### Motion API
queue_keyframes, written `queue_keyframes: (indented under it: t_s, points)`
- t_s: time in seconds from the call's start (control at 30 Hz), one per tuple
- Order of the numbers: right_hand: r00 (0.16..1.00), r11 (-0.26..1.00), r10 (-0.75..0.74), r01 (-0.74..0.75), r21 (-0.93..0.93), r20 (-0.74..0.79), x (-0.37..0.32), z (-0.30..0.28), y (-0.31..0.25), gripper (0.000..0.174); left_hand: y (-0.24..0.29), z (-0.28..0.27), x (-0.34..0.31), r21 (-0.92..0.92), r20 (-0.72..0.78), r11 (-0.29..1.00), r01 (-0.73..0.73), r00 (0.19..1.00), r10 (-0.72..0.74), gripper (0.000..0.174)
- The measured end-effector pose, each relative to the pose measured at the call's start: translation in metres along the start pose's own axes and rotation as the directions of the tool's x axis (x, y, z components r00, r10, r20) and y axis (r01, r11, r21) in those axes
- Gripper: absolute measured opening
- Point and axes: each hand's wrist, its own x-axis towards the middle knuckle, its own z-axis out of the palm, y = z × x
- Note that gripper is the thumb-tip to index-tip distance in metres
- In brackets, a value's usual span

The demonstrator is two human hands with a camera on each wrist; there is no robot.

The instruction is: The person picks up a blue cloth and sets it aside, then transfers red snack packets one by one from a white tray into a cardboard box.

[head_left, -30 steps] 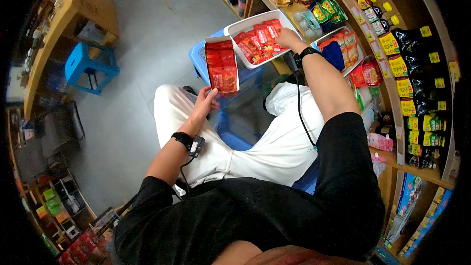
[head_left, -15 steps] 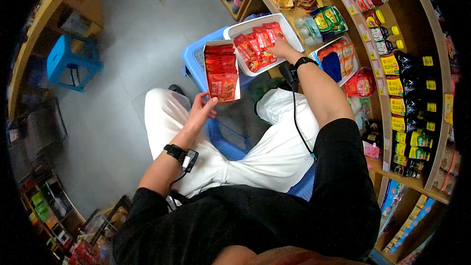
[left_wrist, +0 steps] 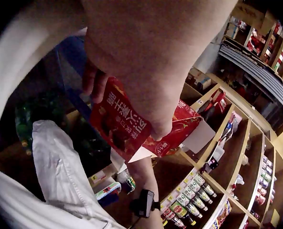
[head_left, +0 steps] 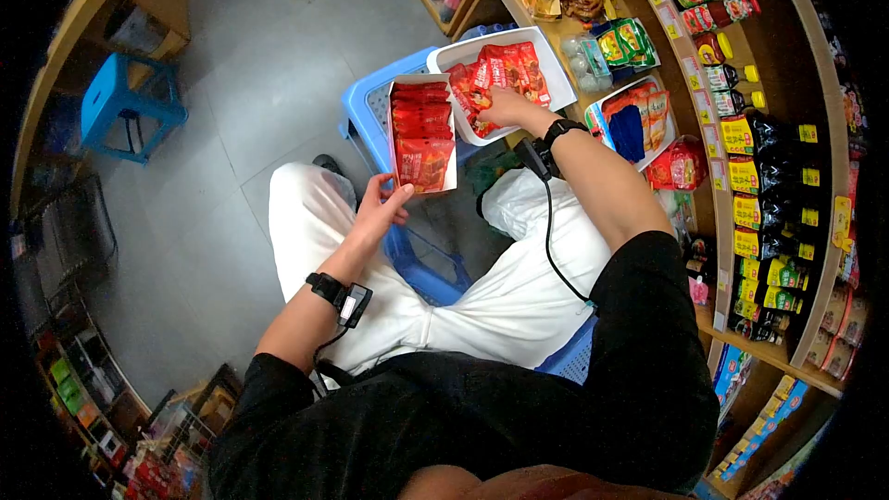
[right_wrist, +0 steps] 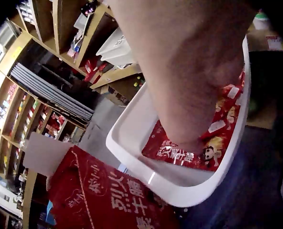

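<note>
Fingers [left_wrist: 94, 82] of the left hand [head_left: 378, 211] curl round the near end of a red display box [head_left: 421, 134], thumb on one face and fingertips on the other, so the box is firmly held and tilted up just left of centre in the head view. It is packed with a row of red snack packets [head_left: 419, 111]. That hold is the same as a second ago.

The right hand [head_left: 500, 104] is what has moved. A second ago it lay on the far right end of the packets in the white tray [head_left: 500, 34]; now it has drawn back to the tray's near left corner, right beside the box's open top. Its fingertips are down on a loose red packet [right_wrist: 189, 153], but I cannot tell whether they pinch it or only press it. By my reading, the hand has come across the tray towards the box, so the work sits at the point where one packet passes between tray and box. Which way it goes the pictures do not settle.

The tray rests on a blue stool [head_left: 366, 111] in the upper middle of the head view, touching the box's far corner.

Only the head view shows both hands, the stool and the stocked shelves [head_left: 741, 157] along the right edge. The left wrist view alone shows the printed underside of the box and the grip on it. The right wrist view alone shows the tray's bare white floor [right_wrist: 179, 179] under the fingertips.
</note>
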Motion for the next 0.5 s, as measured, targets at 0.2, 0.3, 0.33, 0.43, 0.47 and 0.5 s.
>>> queue_keyframes:
  t_s: [0.2,0.3,0.33,0.43,0.47,0.5]
  points:
    - [0.984,0.983,-0.176,0.176,-0.047,0.0,-0.007,0.0,-0.018,0.045,0.001,0.001,0.0,-0.046,-0.017,0.999,0.001,1.0,-0.002,0.076]
    - [0.99,0.985,-0.143,0.142,-0.098,-0.011,0.016,0.006,-0.005,0.04,0.0,0.001,0.0,-0.044,-0.015,0.999,-0.003,1.0,0.003,0.076]
    - [0.993,0.993,-0.106,0.103,-0.066,-0.058,0.018,0.002,-0.003,0.038,-0.001,0.001,0.0,-0.039,-0.014,0.999,-0.003,1.0,0.002,0.076]
    - [0.984,0.994,-0.065,0.079,0.077,-0.166,0.016,-0.001,0.01,0.035,-0.004,0.001,0.003,-0.03,-0.008,0.999,-0.012,1.0,0.012,0.077]
    - [0.973,0.978,-0.057,0.1,0.181,-0.225,0.015,-0.002,0.015,0.034,-0.007,0.0,0.003,-0.035,-0.009,0.999,-0.013,1.0,0.013,0.077]
    - [0.972,0.978,-0.058,0.101,0.183,-0.226,0.016,-0.001,0.02,0.034,-0.007,0.0,0.004,-0.04,-0.011,0.999,-0.015,1.0,0.014,0.077]
